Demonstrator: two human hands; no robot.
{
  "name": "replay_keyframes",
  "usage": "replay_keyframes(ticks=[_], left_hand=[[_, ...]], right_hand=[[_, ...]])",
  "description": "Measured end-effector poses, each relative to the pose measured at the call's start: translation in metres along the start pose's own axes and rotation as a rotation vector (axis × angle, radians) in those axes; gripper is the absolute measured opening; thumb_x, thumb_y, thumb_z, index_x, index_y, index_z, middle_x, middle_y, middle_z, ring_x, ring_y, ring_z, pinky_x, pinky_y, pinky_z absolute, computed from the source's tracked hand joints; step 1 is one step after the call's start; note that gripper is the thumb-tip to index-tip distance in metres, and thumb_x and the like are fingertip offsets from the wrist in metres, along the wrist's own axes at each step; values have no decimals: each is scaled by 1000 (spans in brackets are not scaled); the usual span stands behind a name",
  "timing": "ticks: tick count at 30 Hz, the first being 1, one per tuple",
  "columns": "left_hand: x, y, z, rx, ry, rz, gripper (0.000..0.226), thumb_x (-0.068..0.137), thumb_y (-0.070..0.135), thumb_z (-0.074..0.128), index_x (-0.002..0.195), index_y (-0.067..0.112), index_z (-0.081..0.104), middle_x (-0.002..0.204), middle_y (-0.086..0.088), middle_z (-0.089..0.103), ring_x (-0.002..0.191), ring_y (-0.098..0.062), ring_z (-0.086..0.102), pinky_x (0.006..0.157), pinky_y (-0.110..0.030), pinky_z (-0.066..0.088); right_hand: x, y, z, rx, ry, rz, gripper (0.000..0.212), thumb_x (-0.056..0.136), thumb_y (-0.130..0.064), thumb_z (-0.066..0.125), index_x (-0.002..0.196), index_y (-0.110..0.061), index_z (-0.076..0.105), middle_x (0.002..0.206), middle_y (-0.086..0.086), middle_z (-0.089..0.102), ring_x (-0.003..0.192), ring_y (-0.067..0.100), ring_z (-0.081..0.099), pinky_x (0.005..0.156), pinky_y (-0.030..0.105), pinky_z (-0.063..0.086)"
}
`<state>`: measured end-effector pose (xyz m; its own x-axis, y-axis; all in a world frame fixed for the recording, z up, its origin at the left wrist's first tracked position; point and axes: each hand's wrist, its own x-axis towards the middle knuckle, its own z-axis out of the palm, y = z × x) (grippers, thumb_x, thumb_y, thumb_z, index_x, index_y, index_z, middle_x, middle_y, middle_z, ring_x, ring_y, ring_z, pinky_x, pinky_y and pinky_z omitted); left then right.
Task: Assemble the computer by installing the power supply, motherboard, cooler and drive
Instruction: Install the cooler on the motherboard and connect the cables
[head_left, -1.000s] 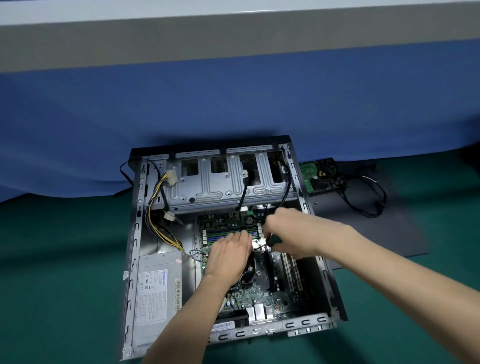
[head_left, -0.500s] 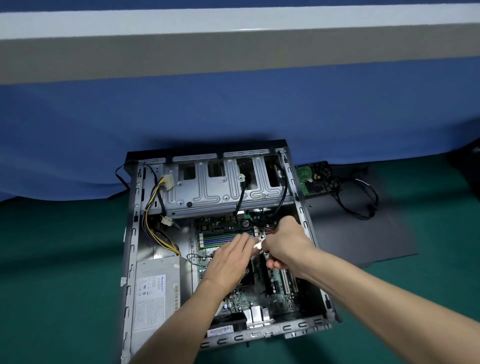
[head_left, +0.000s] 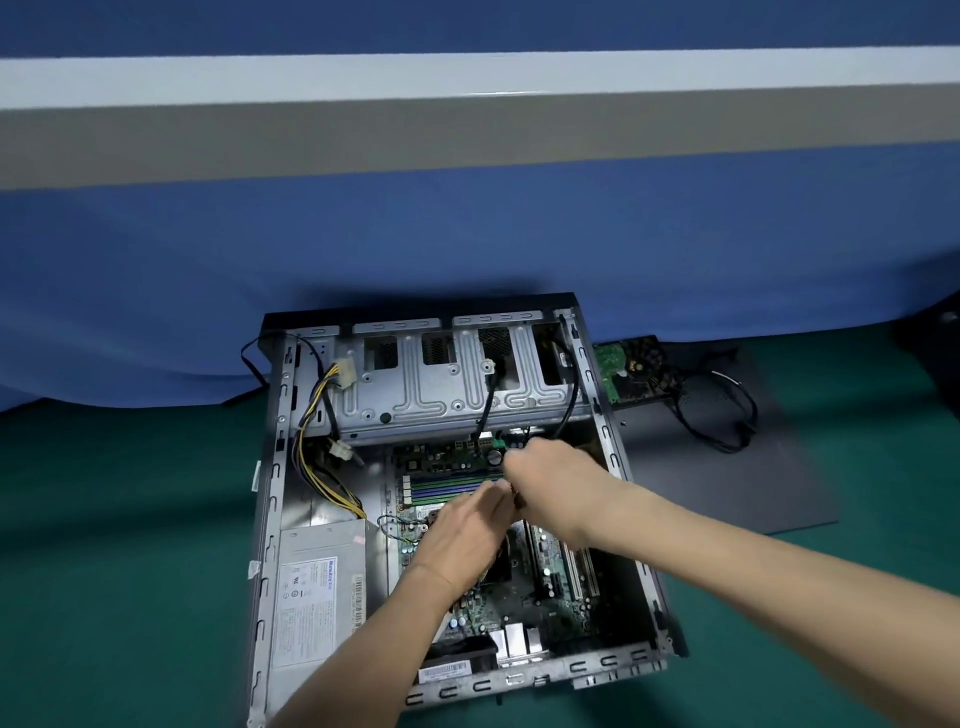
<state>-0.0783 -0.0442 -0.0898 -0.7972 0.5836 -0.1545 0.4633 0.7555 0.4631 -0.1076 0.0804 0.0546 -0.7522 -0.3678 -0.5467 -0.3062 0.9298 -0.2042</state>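
The open computer case (head_left: 270, 519) lies flat on the green mat. The grey power supply (head_left: 322, 587) sits in its near left corner, and the green motherboard (head_left: 545, 582) lies in the middle. My left hand (head_left: 462, 540) reaches over the board's socket area, fingers stretched so the tips meet my right hand. My right hand (head_left: 556, 488) is curled over the memory slots (head_left: 447, 488) and grips a small object, blurred and mostly hidden. The hard drive (head_left: 631, 371) lies outside the case at the right.
The metal drive cage (head_left: 431, 384) spans the far end of the case, with black cables hanging from it. Yellow and black power leads (head_left: 317, 467) run along the left wall. A dark side panel (head_left: 737, 483) with a looped black cable (head_left: 722, 415) lies to the right.
My view tilted down slightly, so the case sits higher in frame. Both hands stay together over the memory slots; my right hand shifted a little toward the far end.
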Motion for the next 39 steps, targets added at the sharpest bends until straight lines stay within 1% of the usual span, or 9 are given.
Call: replay_keyframes(ticks=[8,12,16,19,22,25,28,31,39], left_hand=[[0,0,3,-1,34,43,45,89,-9,42,130,11,43,113,-2,42,84,-9,37,95,-29,44],[0,-1,5,-70,24,-5,48,91,-3,34,134,18,37,125,-5,44,104,-20,50,106,-37,39],[1,-1,7,-126,17,-42,34,89,2,31,115,23,40,109,-1,51,92,-19,50,98,-37,44],[0,-2,10,4,7,39,41,88,-5,41,124,14,41,126,-10,43,103,-23,51,99,-38,45],[2,-3,9,-15,12,38,45,88,-7,43,127,15,38,114,-5,42,98,-18,48,98,-33,44],[2,-3,8,-85,22,-3,33,92,-3,41,114,22,40,95,5,38,78,-12,43,84,-28,50],[0,-1,6,-154,35,-73,28,91,-2,41,101,24,43,93,6,48,79,-16,49,83,-28,50],[2,0,7,-84,32,-31,34,87,-6,40,111,18,41,106,-3,53,82,-16,44,94,-31,44],[1,-2,7,106,11,124,52,83,-7,50,130,12,40,120,-3,39,103,-16,44,100,-31,41]], right_hand=[[10,8,9,873,124,613,18,92,-8,57,80,3,50,59,17,60,40,27,59,33,27,41],[-10,10,0,50,-100,129,31,87,-37,66,82,-9,53,87,11,67,68,27,65,56,30,45],[-2,1,2,-427,-51,-266,21,89,-1,54,107,-10,61,109,12,63,99,33,63,67,36,38],[4,6,8,9,-35,174,10,86,-2,57,94,-7,52,105,13,61,89,29,63,71,33,48],[18,1,11,677,-33,716,13,84,-2,67,78,-2,56,73,12,64,41,16,55,38,21,41],[21,-1,3,1025,23,797,20,94,-8,52,77,4,56,52,11,58,29,17,47,31,14,31],[2,-3,-4,392,-118,321,36,91,-35,55,92,1,53,59,9,66,50,24,65,44,21,41],[-4,-1,5,-346,-94,-96,36,87,-10,60,120,-4,46,108,13,63,99,34,64,67,36,40],[14,6,0,1001,-303,808,26,97,-10,50,72,-5,49,42,6,49,26,9,38,27,15,25]])
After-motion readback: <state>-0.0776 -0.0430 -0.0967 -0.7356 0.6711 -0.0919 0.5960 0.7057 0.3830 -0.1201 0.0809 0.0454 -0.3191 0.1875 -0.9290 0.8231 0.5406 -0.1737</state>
